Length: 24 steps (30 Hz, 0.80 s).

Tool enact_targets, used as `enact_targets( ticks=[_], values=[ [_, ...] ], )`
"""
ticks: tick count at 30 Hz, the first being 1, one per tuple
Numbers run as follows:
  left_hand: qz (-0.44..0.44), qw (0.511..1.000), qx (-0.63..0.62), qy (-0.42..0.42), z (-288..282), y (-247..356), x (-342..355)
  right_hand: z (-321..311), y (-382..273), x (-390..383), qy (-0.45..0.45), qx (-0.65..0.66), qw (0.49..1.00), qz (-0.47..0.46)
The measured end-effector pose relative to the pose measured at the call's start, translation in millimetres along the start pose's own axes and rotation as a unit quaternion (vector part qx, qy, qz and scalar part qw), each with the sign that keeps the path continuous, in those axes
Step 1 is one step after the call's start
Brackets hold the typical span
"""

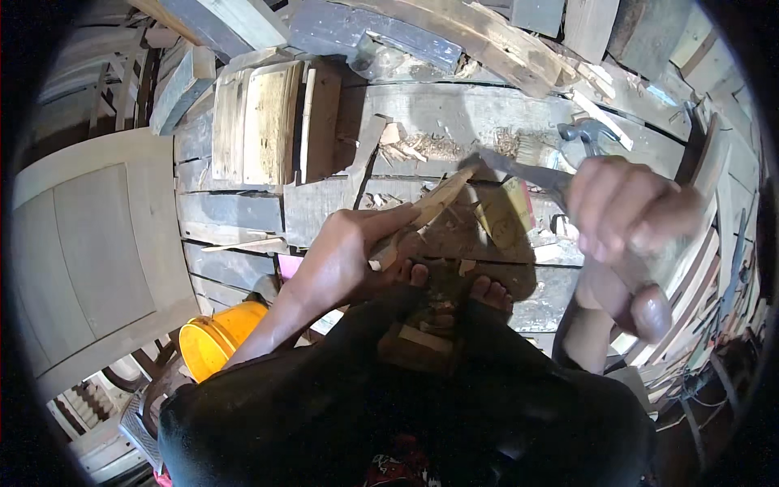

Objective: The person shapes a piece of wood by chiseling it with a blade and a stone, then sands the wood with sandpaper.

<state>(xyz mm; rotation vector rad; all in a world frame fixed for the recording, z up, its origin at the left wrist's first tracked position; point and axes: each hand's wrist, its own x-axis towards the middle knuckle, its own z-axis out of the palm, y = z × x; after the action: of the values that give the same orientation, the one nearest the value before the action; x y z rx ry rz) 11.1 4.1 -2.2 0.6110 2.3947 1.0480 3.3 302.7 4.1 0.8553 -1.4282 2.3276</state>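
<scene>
1. My left hand (345, 260) is clenched around the lower end of a thin wooden stick (426, 213), thumb lying along its upper side. The stick slants up and to the right from my grip.
2. My right hand (629, 215) is closed in a fist on the handle of a blade (519, 172). The hand is raised and blurred. The blade points left, and its tip sits just beside the upper end of the stick; I cannot tell whether they touch.
3. My toes (491, 288) rest on the plank workbench (243, 215), directly below the stick, with a small wood block (422, 337) between my knees.
4. Shavings and chips (422, 146) lie on the planks behind the stick.
5. A claw hammer (588, 131) lies on the bench above my right hand, well apart from the stick.
6. A yellow bucket (215, 341) stands low at the left, beside my left forearm.
7. A pale panelled door (89, 243) lies further left.
</scene>
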Motion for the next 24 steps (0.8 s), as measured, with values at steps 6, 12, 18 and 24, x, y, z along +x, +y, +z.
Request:
enact_targets(
  ticks=[6,12,18,24],
  values=[
    [-0.031,0.999,-0.01,-0.032,-0.1,6.6,4.3,-5.9,66.2,-34.4,0.109,-0.013,0.99,0.09],
    [-0.058,0.998,-0.02,-0.022,-7.6,11.8,-0.8,-13.1,24.8,-6.5,0.026,0.052,0.998,-0.001],
    [-0.036,0.999,-0.002,-0.018,0.9,7.9,7.1,2.1,59.5,-43.5,0.083,-0.022,0.994,0.072],
    [-0.029,1.0,0.004,-0.003,1.0,-0.8,-0.7,-0.5,28.2,-15.1,0.087,0.003,0.994,0.071]
  ],
)
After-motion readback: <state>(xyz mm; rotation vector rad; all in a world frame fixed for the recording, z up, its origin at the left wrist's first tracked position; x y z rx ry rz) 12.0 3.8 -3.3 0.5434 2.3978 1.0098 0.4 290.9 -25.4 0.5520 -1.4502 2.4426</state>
